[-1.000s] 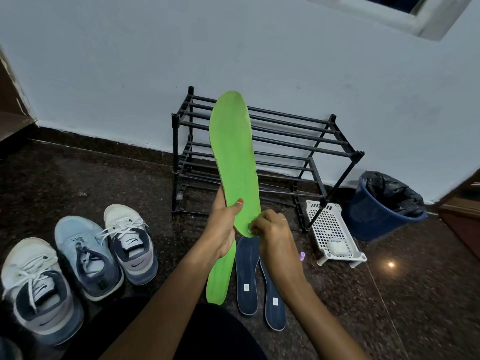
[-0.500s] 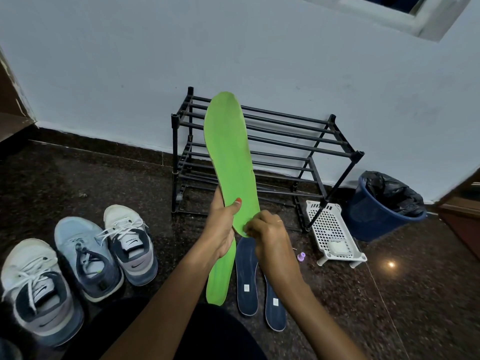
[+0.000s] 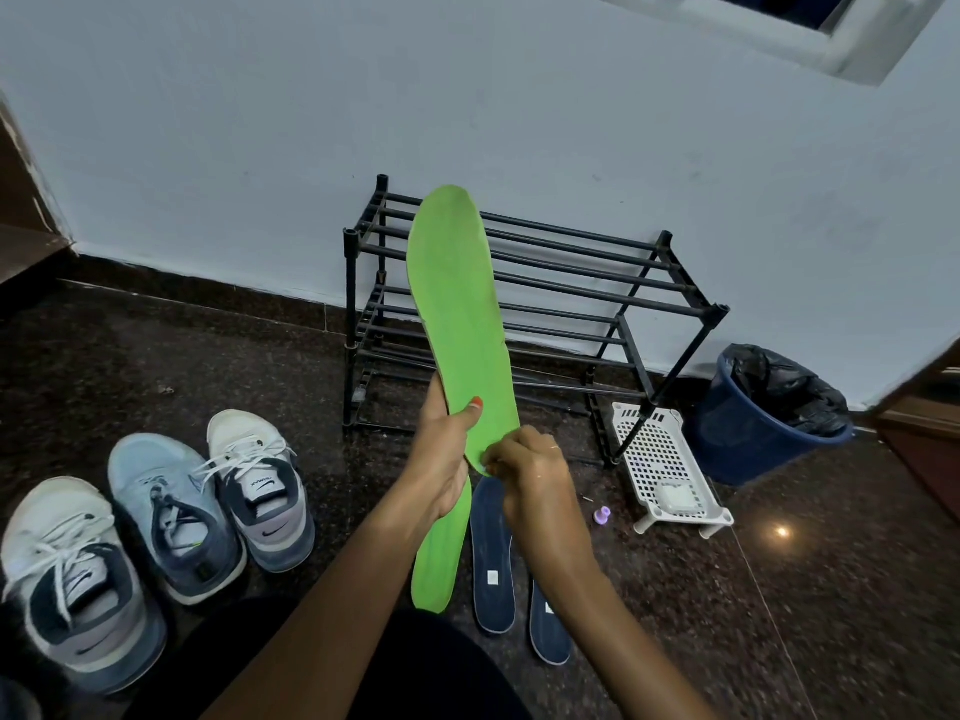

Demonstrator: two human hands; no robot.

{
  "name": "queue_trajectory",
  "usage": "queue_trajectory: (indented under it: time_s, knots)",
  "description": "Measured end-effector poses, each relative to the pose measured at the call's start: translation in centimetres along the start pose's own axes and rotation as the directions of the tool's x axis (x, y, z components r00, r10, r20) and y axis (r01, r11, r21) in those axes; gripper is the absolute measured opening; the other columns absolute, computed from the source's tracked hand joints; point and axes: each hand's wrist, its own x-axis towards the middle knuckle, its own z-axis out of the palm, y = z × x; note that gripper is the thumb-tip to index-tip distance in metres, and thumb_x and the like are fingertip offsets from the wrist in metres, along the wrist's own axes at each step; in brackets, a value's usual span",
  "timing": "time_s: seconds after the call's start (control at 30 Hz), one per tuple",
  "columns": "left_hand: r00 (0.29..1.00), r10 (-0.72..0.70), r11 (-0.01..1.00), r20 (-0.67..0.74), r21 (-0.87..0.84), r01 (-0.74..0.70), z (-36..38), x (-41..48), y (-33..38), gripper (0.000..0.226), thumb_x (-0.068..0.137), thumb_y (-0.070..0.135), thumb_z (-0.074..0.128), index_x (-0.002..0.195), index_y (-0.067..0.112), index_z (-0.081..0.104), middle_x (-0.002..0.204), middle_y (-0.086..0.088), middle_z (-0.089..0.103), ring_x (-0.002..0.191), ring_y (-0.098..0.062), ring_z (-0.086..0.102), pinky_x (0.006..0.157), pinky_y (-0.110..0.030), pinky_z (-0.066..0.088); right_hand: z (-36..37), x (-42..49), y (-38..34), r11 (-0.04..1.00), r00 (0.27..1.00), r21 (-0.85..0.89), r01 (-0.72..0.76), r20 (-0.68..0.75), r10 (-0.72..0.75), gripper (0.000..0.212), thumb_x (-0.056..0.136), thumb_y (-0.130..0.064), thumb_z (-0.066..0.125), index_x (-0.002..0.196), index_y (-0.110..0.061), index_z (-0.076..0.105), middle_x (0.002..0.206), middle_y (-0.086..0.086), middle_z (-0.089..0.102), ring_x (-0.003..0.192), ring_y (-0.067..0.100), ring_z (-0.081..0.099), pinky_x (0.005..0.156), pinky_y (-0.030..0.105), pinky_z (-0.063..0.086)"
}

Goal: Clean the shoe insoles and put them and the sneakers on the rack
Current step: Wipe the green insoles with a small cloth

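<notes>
Holding a green insole (image 3: 457, 304) upright in front of the rack (image 3: 719, 313), the person has the left hand (image 3: 441, 454) wrapped round its lower edge with the thumb laid across the face, so that grip is closed on the insole. The right hand (image 3: 535, 475) pinches the heel end just beside it, fingers curled tight. The toe end reaches up past the rack's top bars.

A second green insole (image 3: 435, 563) lies on the floor (image 3: 779, 615) below the hands. Two navy insoles (image 3: 492, 553) lie side by side next to it, each with a small white label. Three sneakers (image 3: 176, 517) stand in a row at the left, toes towards the wall (image 3: 260, 148).

The rack is black, with tiers of bars, and stands against that white wall. A white basket (image 3: 660, 459) sits at its right front leg, and a blue bin (image 3: 748, 439) with a black liner is just beyond. A small purple thing (image 3: 602, 515) lies on the floor near the basket.
</notes>
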Motion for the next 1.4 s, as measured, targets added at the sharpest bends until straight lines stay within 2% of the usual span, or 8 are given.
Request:
queue_trajectory:
  time_s: [0.33, 0.47, 0.6, 0.73, 0.93, 1.1, 1.23, 1.4]
  knots:
    - [0.998, -0.03, 0.997, 0.052, -0.068, 0.033, -0.3, -0.2, 0.3, 0.042, 0.097, -0.005, 0.037, 0.132, 0.017, 0.045, 0.127, -0.013, 0.056, 0.119, -0.035, 0.053, 0.092, -0.043, 0.047, -0.5, 0.4, 0.2, 0.998, 1.0, -0.062, -0.012, -0.025, 0.01, 0.038, 0.053, 0.032, 0.055, 0.07, 0.001, 0.065, 0.075, 0.011, 0.057, 0.07, 0.026, 0.053, 0.049, 0.035, 0.048]
    - [0.996, -0.051, 0.995, 0.07, -0.08, 0.057, -0.3, -0.1, 0.2, 0.037, 0.1, 0.006, 0.035, 0.135, 0.015, 0.043, 0.127, -0.015, 0.057, 0.115, -0.035, 0.056, 0.095, -0.043, 0.047, 0.0, 0.3, -0.2, 1.0, 1.0, 0.009, -0.002, -0.001, 0.002, 0.033, 0.062, 0.027, 0.053, 0.074, -0.001, 0.066, 0.077, 0.009, 0.057, 0.073, 0.024, 0.052, 0.056, 0.028, 0.043]
    - [0.986, -0.103, 0.988, 0.135, -0.104, 0.118, 0.0, -0.5, 0.0, 0.034, 0.102, 0.015, 0.033, 0.134, 0.014, 0.044, 0.109, -0.005, 0.063, 0.094, -0.018, 0.062, 0.075, -0.024, 0.055, -0.5, 1.5, -0.7, 0.997, 0.998, 0.053, -0.05, -0.033, 0.052, 0.023, 0.075, 0.018, 0.054, 0.079, -0.001, 0.067, 0.081, 0.01, 0.056, 0.077, 0.02, 0.05, 0.06, 0.024, 0.04]
    - [0.976, -0.133, 0.981, 0.17, -0.12, 0.154, 0.2, -0.6, 0.1, 0.033, 0.102, 0.016, 0.031, 0.131, 0.014, 0.046, 0.102, -0.003, 0.063, 0.089, -0.015, 0.062, 0.068, -0.02, 0.056, -0.8, 2.3, -0.8, 0.997, 0.997, 0.058, -0.058, -0.047, 0.061, 0.019, 0.079, 0.014, 0.055, 0.082, -0.001, 0.067, 0.083, 0.01, 0.056, 0.079, 0.019, 0.049, 0.061, 0.014, 0.033]
    - [0.985, -0.138, 0.987, 0.107, -0.073, 0.146, -0.2, -0.2, 0.3, 0.037, 0.102, 0.021, 0.032, 0.137, 0.017, 0.041, 0.133, -0.017, 0.054, 0.12, -0.032, 0.054, 0.1, -0.041, 0.045, -0.5, 0.8, -0.6, 0.997, 1.0, 0.081, -0.005, -0.028, 0.007, 0.02, 0.072, 0.015, 0.057, 0.077, -0.001, 0.068, 0.077, 0.012, 0.058, 0.073, 0.024, 0.055, 0.062, 0.019, 0.038]
    - [0.979, -0.122, 0.986, 0.164, -0.09, 0.138, -0.1, -0.4, 0.3, 0.037, 0.102, 0.019, 0.032, 0.138, 0.017, 0.041, 0.128, -0.012, 0.057, 0.108, -0.025, 0.059, 0.084, -0.03, 0.053, -1.0, 1.2, -0.4, 0.992, 0.999, 0.127, -0.01, -0.035, 0.014, 0.017, 0.075, 0.014, 0.058, 0.077, 0.0, 0.068, 0.079, 0.011, 0.058, 0.075, 0.026, 0.056, 0.063, 0.03, 0.047]
    - [0.968, -0.118, 0.989, 0.221, -0.06, 0.134, 0.0, -0.6, 0.1, 0.036, 0.102, 0.018, 0.03, 0.136, 0.017, 0.042, 0.11, -0.004, 0.063, 0.091, -0.015, 0.063, 0.071, -0.023, 0.057, -1.2, 2.7, -0.3, 0.989, 0.994, 0.143, -0.039, -0.092, 0.052, 0.014, 0.078, 0.011, 0.059, 0.081, 0.0, 0.069, 0.08, 0.011, 0.056, 0.076, 0.024, 0.056, 0.065, 0.022, 0.042]
    - [0.979, -0.116, 0.993, 0.167, -0.01, 0.119, -0.3, -0.3, 0.2, 0.038, 0.101, 0.022, 0.031, 0.139, 0.018, 0.039, 0.131, -0.016, 0.055, 0.116, -0.03, 0.057, 0.092, -0.035, 0.051, -0.7, 1.1, -0.4, 0.987, 0.999, 0.159, 0.006, -0.042, 0.0, 0.013, 0.079, 0.009, 0.06, 0.083, -0.001, 0.068, 0.079, 0.003, 0.052, 0.074, 0.019, 0.053, 0.064, 0.014, 0.038]
